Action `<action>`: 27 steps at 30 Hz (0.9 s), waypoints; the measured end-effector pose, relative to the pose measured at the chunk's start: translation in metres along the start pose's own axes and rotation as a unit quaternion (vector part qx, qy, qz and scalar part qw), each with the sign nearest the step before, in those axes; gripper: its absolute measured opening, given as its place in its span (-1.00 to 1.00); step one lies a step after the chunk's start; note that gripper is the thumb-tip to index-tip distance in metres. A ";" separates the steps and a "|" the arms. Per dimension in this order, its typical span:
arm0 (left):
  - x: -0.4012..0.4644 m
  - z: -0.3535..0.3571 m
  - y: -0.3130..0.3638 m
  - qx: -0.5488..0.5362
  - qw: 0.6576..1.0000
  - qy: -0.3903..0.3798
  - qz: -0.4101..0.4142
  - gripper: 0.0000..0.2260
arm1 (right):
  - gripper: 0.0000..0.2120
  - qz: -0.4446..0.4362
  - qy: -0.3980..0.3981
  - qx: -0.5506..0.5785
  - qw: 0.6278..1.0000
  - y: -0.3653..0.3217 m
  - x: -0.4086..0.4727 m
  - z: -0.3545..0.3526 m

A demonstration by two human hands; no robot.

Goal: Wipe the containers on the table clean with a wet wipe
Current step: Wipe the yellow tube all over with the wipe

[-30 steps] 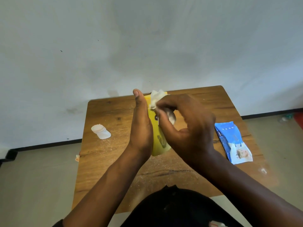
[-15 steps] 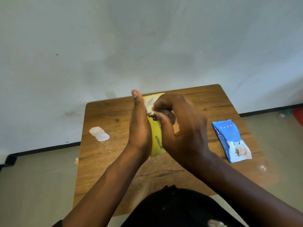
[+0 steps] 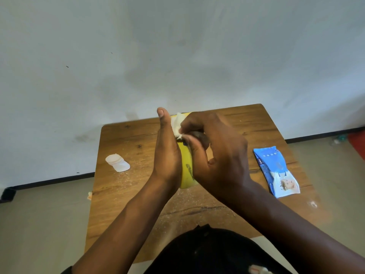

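I see my left hand (image 3: 167, 155) upright against the left side of a yellow plastic container (image 3: 186, 169) held above the middle of the wooden desk (image 3: 126, 186); its fingers lie behind the container, so I cannot tell how they wrap. My right hand (image 3: 219, 155) covers the container's right side, fingers (image 3: 194, 151) curled and pinching a crumpled white wet wipe (image 3: 176, 124) against its top. Most of the container is hidden; only a yellow strip with dark marks shows between my palms. A small white plastic bottle (image 3: 117, 162) lies on its side at desk left. A blue wipes packet (image 3: 276, 171) lies flat on the right.
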State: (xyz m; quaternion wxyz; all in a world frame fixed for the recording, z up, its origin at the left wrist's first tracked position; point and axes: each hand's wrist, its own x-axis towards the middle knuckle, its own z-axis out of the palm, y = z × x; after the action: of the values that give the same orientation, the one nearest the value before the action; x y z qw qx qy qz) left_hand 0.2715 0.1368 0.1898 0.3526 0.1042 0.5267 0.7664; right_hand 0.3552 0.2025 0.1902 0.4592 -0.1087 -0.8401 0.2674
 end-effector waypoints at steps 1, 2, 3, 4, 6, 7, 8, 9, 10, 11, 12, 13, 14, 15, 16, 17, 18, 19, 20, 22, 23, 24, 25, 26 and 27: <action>0.000 0.000 0.000 0.009 1.000 -0.002 0.008 -0.42 | -0.83 -0.006 0.000 -0.002 1.000 0.001 0.000 0.000; 0.000 0.000 0.001 0.023 1.000 -0.006 0.018 -0.41 | -0.84 -0.007 0.004 -0.002 1.000 0.003 0.001 -0.001; -0.001 0.000 0.003 0.036 0.999 -0.010 0.028 -0.39 | -0.85 -0.001 0.011 -0.002 1.000 0.008 0.001 -0.003; -0.002 -0.001 0.005 0.059 0.997 -0.013 0.041 -0.37 | -0.85 0.014 0.019 0.000 1.000 0.013 0.002 -0.005; -0.003 -0.001 0.008 0.124 0.988 -0.020 0.089 -0.38 | -0.85 0.074 0.031 0.026 0.996 0.021 0.005 -0.012; -0.003 -0.003 0.008 0.155 0.981 -0.022 0.114 -0.38 | -0.85 0.108 0.035 0.050 0.992 0.023 0.007 -0.015; -0.003 -0.005 0.007 0.187 0.973 -0.024 0.132 -0.39 | -0.83 0.138 0.036 0.080 0.986 0.023 0.010 -0.019; -0.005 -0.008 0.006 0.217 0.964 -0.026 0.149 -0.42 | -0.82 0.163 0.035 0.114 0.979 0.023 0.013 -0.023; -0.005 -0.011 0.003 0.246 0.955 -0.027 0.166 -0.46 | -0.81 0.180 0.030 0.144 0.973 0.020 0.017 -0.027; -0.005 -0.014 0.000 0.272 0.945 -0.029 0.181 -0.51 | -0.80 0.189 0.020 0.164 0.968 0.018 0.020 -0.030; -0.005 -0.016 -0.003 0.298 0.934 -0.032 0.192 -0.56 | -0.80 0.191 0.004 0.177 0.965 0.014 0.022 -0.033; -0.006 -0.017 -0.004 0.320 0.925 -0.035 0.204 -0.59 | -0.80 0.187 -0.016 0.187 0.964 0.011 0.024 -0.034; -0.006 -0.018 -0.006 0.338 0.915 -0.038 0.217 -0.59 | -0.80 0.177 -0.036 0.195 0.964 0.006 0.024 -0.034; -0.006 -0.019 -0.007 0.350 0.907 -0.039 0.232 -0.56 | -0.81 0.160 -0.055 0.198 0.966 0.002 0.024 -0.033; -0.006 -0.019 -0.008 0.358 0.899 -0.037 0.249 -0.52 | -0.82 0.140 -0.071 0.196 0.968 -0.002 0.023 -0.033; -0.005 -0.020 -0.009 0.366 0.891 -0.033 0.266 -0.49 | -0.82 0.118 -0.084 0.189 0.971 -0.004 0.022 -0.033; -0.004 -0.021 -0.008 0.374 0.883 -0.031 0.283 -0.51 | -0.83 0.101 -0.096 0.179 0.974 -0.005 0.022 -0.034; -0.004 -0.022 -0.008 0.380 0.875 -0.033 0.298 -0.54 | -0.84 0.090 -0.103 0.166 0.977 -0.005 0.022 -0.035; -0.003 -0.023 -0.008 0.386 0.868 -0.039 0.311 -0.57 | -0.84 0.088 -0.107 0.152 0.979 -0.003 0.023 -0.036; -0.002 -0.024 -0.009 0.400 0.854 -0.044 0.329 -0.61 | -0.84 0.113 -0.106 0.133 0.979 0.005 0.025 -0.037; -0.002 -0.025 -0.010 0.408 0.849 -0.040 0.333 -0.62 | -0.84 0.133 -0.103 0.128 0.977 0.009 0.026 -0.038; -0.001 -0.025 -0.012 0.412 0.848 -0.037 0.331 -0.61 | -0.83 0.149 -0.102 0.124 0.976 0.012 0.027 -0.038; -0.002 -0.025 -0.014 0.415 0.848 -0.035 0.328 -0.60 | -0.82 0.155 -0.104 0.124 0.975 0.013 0.027 -0.038; -0.002 -0.026 -0.017 0.415 0.847 -0.032 0.330 -0.57 | -0.81 0.151 -0.111 0.130 0.974 0.012 0.027 -0.037; -0.002 -0.026 -0.019 0.412 0.847 -0.032 0.334 -0.56 | -0.82 0.140 -0.121 0.143 0.972 0.010 0.026 -0.037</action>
State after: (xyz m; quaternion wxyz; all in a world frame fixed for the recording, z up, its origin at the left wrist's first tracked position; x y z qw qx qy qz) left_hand 0.2668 0.1203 0.1625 0.0166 0.4339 0.7162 0.5463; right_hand 0.3707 0.2348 0.2193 0.3232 -0.1256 -0.8185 0.4579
